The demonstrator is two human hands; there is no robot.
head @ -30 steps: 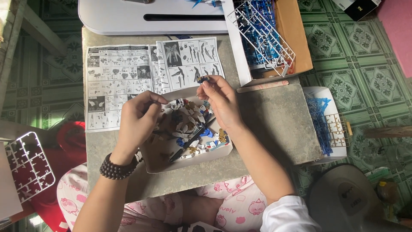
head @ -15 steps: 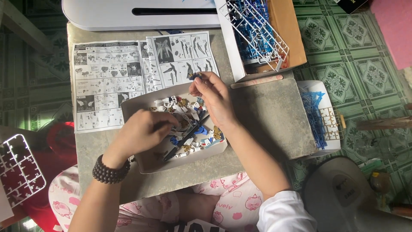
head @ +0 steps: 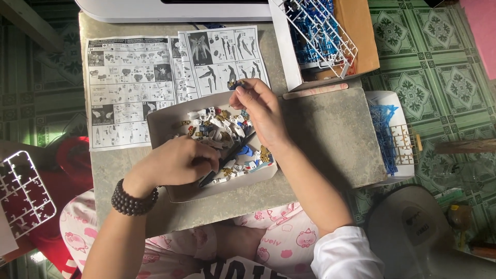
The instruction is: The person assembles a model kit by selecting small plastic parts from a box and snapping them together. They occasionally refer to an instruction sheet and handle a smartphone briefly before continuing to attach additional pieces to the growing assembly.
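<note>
A shallow white tray (head: 161,123) on a small grey table (head: 320,134) holds several small model-kit pieces in white, blue and gold (head: 222,129). My left hand (head: 178,163) rests curled inside the tray's near left part, fingers among the pieces; I cannot tell whether it grips one. My right hand (head: 261,111) hovers over the tray's far right corner and pinches a tiny dark piece (head: 235,84) between fingertips. A black tool (head: 230,155) lies across the pieces in the tray.
A printed instruction sheet (head: 134,77) lies at the table's back left. A cardboard box with white and blue part frames (head: 323,36) stands at the back right. More blue frames (head: 385,134) sit to the right, a white frame (head: 20,191) at left.
My left hand dropped from above the tray into its near left part. My right hand stayed over the far corner with the small piece. The view shifted slightly.
</note>
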